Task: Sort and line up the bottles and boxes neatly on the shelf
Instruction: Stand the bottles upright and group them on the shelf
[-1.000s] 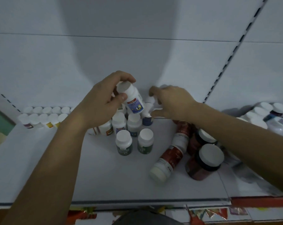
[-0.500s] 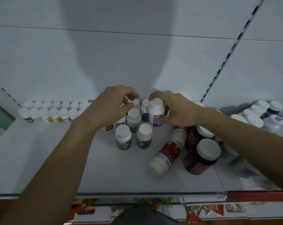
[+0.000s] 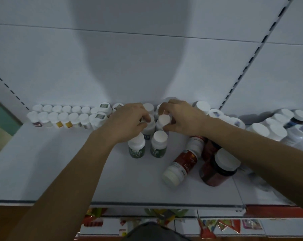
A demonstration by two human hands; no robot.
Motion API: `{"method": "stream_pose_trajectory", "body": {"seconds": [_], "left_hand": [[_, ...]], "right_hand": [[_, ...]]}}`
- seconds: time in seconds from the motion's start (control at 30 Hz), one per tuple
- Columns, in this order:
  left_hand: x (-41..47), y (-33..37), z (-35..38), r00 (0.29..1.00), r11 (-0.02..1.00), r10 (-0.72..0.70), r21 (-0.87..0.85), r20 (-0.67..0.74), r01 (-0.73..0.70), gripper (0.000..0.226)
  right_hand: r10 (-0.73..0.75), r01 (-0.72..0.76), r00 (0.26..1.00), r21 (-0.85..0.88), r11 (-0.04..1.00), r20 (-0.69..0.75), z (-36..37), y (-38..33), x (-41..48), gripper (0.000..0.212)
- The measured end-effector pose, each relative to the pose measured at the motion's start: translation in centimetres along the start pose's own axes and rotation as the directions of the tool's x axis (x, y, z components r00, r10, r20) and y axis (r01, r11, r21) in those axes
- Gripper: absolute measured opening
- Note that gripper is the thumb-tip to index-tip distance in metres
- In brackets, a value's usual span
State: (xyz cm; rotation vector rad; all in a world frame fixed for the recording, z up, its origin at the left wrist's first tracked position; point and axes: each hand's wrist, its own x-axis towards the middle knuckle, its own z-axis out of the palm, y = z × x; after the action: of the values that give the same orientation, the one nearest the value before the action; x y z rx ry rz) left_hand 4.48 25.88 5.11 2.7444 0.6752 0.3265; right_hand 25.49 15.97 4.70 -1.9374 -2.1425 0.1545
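White-capped bottle point(image 3: 163, 120), upright nr centre-back of shelf point(image 3: 60, 162), is pinched by its cap in R hand point(image 3: 181, 117), just beside blue-label bottle point(image 3: 150, 128) that L hand point(image 3: 128, 121) grips; both axes vertical, back row point(image 3: 67, 109) just beyond.

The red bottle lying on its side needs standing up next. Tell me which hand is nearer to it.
Right. The right hand pinches a white-capped bottle just behind the red bottle; the left hand grips a blue-label bottle farther off, to its back left.
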Motion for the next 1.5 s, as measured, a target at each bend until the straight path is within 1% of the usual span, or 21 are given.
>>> {"method": "stream_pose_trajectory", "body": {"seconds": [0.07,0.13,0.23,0.3,0.33,0.4,0.57,0.73,0.77,0.83,0.9,0.93,1.0,1.1,1.17,1.23,1.3,1.37,1.43,1.5], "left_hand": [[-0.3,0.0,-0.1,1.000,1.000,0.005,-0.013,0.006,-0.005,0.019],[-0.8,0.0,-0.2,1.000,1.000,-0.002,-0.026,-0.012,0.002,0.021],[-1.8,-0.2,-0.4,0.995,0.998,-0.059,-0.033,-0.083,0.057,0.025],[-2.3,-0.3,-0.5,0.993,0.996,-0.089,-0.034,-0.078,0.087,0.026],[-2.5,-0.3,-0.4,0.993,0.995,-0.098,-0.040,-0.060,0.096,0.027],[-2.8,-0.3,-0.3,0.994,0.993,-0.105,-0.051,-0.038,0.103,0.029],[-3.2,-0.2,-0.2,0.993,0.992,-0.118,-0.043,-0.027,0.117,0.032],[-2.1,0.6,-1.7,0.994,0.995,-0.103,0.019,0.027,0.102,0.031],[-1.6,0.7,-2.0,0.995,0.995,-0.093,0.049,0.031,0.091,0.031],[-0.4,1.4,-2.6,0.995,0.993,-0.074,0.095,0.060,0.068,0.033],[1.1,2.7,-2.8,0.990,0.990,-0.056,0.138,0.128,0.038,0.037],[1.9,3.6,-2.6,0.986,0.987,-0.039,0.157,0.161,0.013,0.039],[3.6,5.8,-2.0,0.979,0.986,0.016,0.160,0.203,-0.049,0.040],[6.0,9.4,-0.5,0.967,0.982,0.124,0.111,0.223,-0.151,0.040],[7.1,11.7,0.7,0.959,0.979,0.169,0.072,0.228,-0.189,0.038],[8.0,13.8,1.7,0.952,0.975,0.203,0.038,0.227,-0.217,0.034],[8.9,15.7,2.6,0.951,0.976,0.204,0.024,0.231,-0.215,0.034],[9.7,17.3,3.3,0.954,0.981,0.180,0.030,0.240,-0.193,0.035],[10.6,18.8,3.8,0.958,0.989,0.121,0.046,0.259,-0.137,0.036],[11.3,20.2,4.4,0.964,0.996,0.033,0.070,0.265,-0.053,0.037]], "right_hand": [[0.013,-0.013,1.000,0.057,0.998,0.003,-0.4,0.2,-0.4,0.060],[0.066,-0.068,0.998,0.103,0.992,0.020,-0.8,0.8,-0.7,0.074],[0.148,-0.156,0.987,0.139,0.978,0.068,-1.0,1.4,-0.7,0.092],[0.176,-0.190,0.978,0.127,0.973,0.114,-0.7,1.1,-0.5,0.102],[0.177,-0.192,0.975,0.111,0.975,0.132,-0.5,0.9,-0.4,0.104],[0.173,-0.188,0.975,0.100,0.977,0.142,0.2,0.5,-0.1,0.101],[0.198,-0.214,0.972,0.136,0.967,0.127,1.0,0.6,0.3,0.096],[0.176,-0.194,0.970,0.097,0.976,0.170,-1.1,0.8,-0.4,0.104],[0.174,-0.189,0.970,0.076,0.979,0.173,-2.1,0.9,-0.8,0.101],[0.165,-0.173,0.974,0.037,0.984,0.155,-4.4,1.4,-2.1,0.080],[0.162,-0.164,0.981,0.014,0.986,0.107,-6.6,2.2,-4.1,0.059],[0.170,-0.171,0.981,-0.002,0.985,0.087,-7.6,2.7,-5.3,0.052],[0.207,-0.205,0.976,-0.038,0.978,0.068,-9.4,4.3,-7.9,0.044],[0.339,-0.332,0.938,-0.096,0.938,0.066,-11.2,7.2,-12.5,0.036],[0.425,-0.420,0.904,-0.091,0.903,0.045,-11.7,9.2,-15.5,0.031],[0.479,-0.477,0.878,-0.069,0.876,0.009,-11.9,11.2,-18.1,0.026],[0.492,-0.492,0.870,-0.058,0.868,-0.016,-11.9,13.1,-20.2,0.024],[0.475,-0.475,0.880,-0.042,0.879,-0.018,-11.7,14.7,-21.5,0.023],[0.418,-0.418,0.909,-0.015,0.909,-0.008,-11.3,16.0,-22.2,0.021],[0.334,-0.334,0.942,-0.013,0.943,0.014,-11.0,17.1,-22.4,0.019]]}}
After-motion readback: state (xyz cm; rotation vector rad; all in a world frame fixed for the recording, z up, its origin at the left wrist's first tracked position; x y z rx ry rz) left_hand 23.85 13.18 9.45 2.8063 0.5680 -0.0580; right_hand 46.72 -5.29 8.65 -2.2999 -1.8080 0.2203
